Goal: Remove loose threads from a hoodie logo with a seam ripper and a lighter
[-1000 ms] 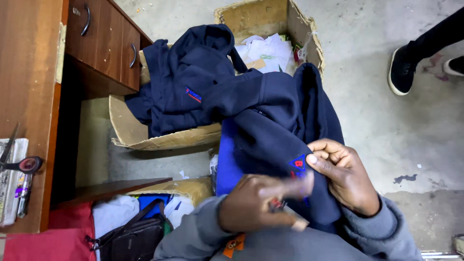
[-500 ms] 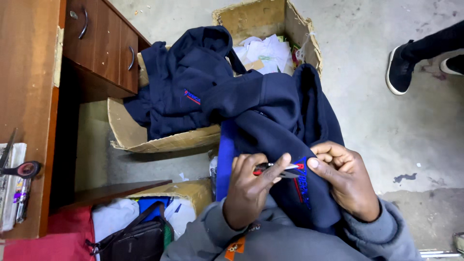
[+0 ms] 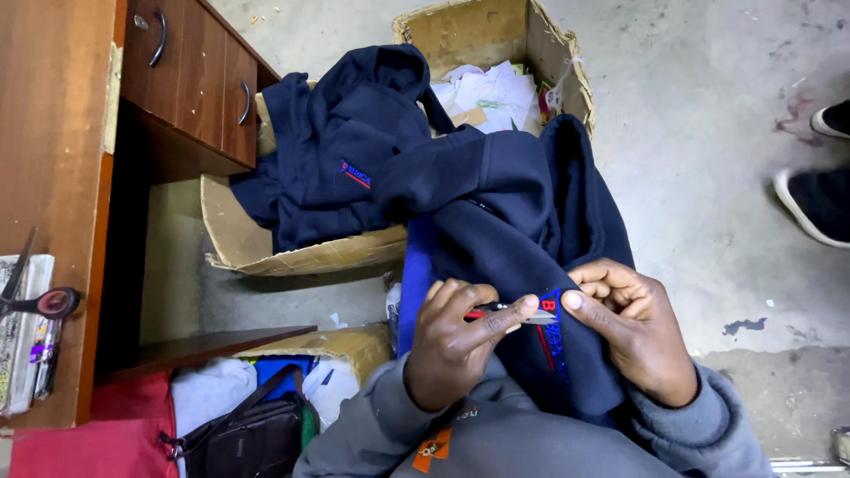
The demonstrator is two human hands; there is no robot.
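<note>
**Small Blade Worked at Embroidered Lettering on a Navy Garment**

Head camera: A person in a grey sweatshirt sat over a navy fleece garment (image 3: 522,265) draped across the lap, its upper part trailing onto the near rim of a battered cardboard box (image 3: 266,252) on the concrete floor (image 3: 708,133). The left hand (image 3: 456,345) was closed around a slim red-handled cutting tool (image 3: 513,312), forefinger laid along its top, the metal tip resting at the red-and-blue embroidered lettering (image 3: 553,336) on the garment's lap end. The right hand (image 3: 633,332) pinched the cloth just beside that lettering, thumb pressed flat near the tip, holding the fabric taut. A second navy garment (image 3: 345,159) lay heaped over the box's far-left corner, with crumpled white paper (image 3: 487,88) inside toward the far rim. A wooden desk (image 3: 62,177) with drawers stood at left, scissors (image 3: 35,296) lying at its near edge; a dark bag (image 3: 248,434) sat beneath. Another person's dark shoes (image 3: 819,190) showed at the right edge of the floor.

Judged from the pose, clean work here would call for a shallow blade angle, the cloth kept stretched over the fingers, and the thumb kept clear of the edge, so that only stray thread is cut and not the fleece.
</note>
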